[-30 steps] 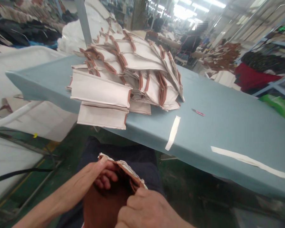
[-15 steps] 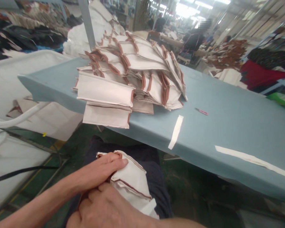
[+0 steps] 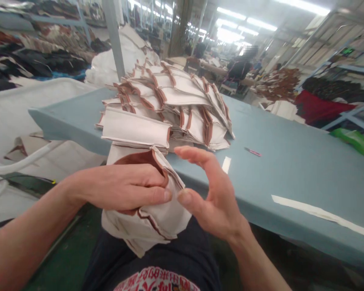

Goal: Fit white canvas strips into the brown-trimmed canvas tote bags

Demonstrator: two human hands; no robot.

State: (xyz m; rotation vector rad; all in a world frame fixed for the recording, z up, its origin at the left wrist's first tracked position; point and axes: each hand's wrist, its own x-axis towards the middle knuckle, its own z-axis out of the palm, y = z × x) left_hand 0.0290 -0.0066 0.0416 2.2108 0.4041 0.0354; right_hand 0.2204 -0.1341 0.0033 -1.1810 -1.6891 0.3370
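Note:
A white fabric pouch with a brown lining (image 3: 172, 212) is held up above my lap, its mouth gaping toward the table. My left hand (image 3: 133, 188) grips its edge, thumb outside on the white cloth and fingers tucked inside against the brown lining. Just right of the pouch, my right hand (image 3: 215, 194) is apart from it, thumb and fingers spread with nothing between them. Beyond, a large heap of similar white pouches with brown edges (image 3: 188, 91) lies on the blue-covered table (image 3: 285, 161), with a few flat ones stacked at its front left.
Small pink-handled snips (image 3: 253, 152) lie on the table right of the heap. Two white strips rest near the front edge, a short one (image 3: 226, 165) and a long one (image 3: 321, 214). A grey post (image 3: 113, 40) rises behind. A person (image 3: 239, 68) sits far back.
The pouch has risen from low over my lap to the table's edge and its mouth now shows. My right hand has come off it and opened to the right; my left keeps hold.

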